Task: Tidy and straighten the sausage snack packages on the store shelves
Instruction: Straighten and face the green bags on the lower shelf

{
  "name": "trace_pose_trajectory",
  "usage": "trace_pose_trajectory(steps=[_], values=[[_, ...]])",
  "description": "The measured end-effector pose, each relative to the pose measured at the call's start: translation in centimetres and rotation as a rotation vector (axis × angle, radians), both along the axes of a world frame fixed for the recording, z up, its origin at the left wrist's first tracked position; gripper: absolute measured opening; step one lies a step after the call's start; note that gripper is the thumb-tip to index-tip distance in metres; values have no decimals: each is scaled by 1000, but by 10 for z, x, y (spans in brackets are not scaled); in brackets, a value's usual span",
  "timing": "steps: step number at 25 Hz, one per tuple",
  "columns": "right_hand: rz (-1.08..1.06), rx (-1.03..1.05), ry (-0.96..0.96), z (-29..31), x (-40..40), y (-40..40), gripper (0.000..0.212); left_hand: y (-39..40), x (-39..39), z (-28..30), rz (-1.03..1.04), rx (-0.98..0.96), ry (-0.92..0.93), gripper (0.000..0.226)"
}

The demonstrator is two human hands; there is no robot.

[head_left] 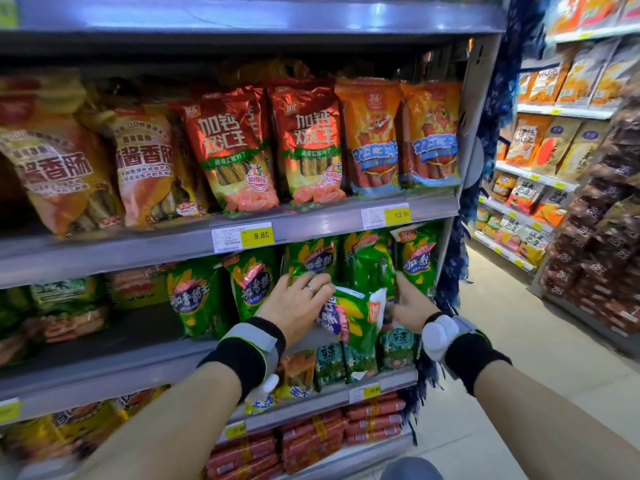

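A green corn-sausage package (353,315) lies tipped on its side at the front of the second shelf. My left hand (294,303) rests flat against its left end, fingers spread, a ring on one finger. My right hand (410,303) grips its right end, with the thumb up against another green package (372,268) behind. More green packages (254,282) stand upright in a row on that shelf. Red packages (304,143) and orange ones (372,136) stand on the shelf above.
Price tags (242,236) sit on the grey shelf rail (138,249). Dark green packs (330,365) and red sausage packs (374,422) fill the lower shelves. An aisle with a tiled floor (491,344) runs on the right, lined by another snack shelf (540,174).
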State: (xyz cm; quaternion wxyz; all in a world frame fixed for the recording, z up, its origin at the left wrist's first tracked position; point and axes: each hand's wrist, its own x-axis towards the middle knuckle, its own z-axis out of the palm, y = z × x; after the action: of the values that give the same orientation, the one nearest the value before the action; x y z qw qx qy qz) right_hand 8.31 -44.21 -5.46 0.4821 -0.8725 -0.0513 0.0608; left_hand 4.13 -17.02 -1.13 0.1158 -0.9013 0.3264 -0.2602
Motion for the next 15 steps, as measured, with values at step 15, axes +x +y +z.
trace_pose_trajectory(steps=[15], values=[[-245,1187,590,35,-40,49,36,-52,7,-17,590,-1452,529,82]])
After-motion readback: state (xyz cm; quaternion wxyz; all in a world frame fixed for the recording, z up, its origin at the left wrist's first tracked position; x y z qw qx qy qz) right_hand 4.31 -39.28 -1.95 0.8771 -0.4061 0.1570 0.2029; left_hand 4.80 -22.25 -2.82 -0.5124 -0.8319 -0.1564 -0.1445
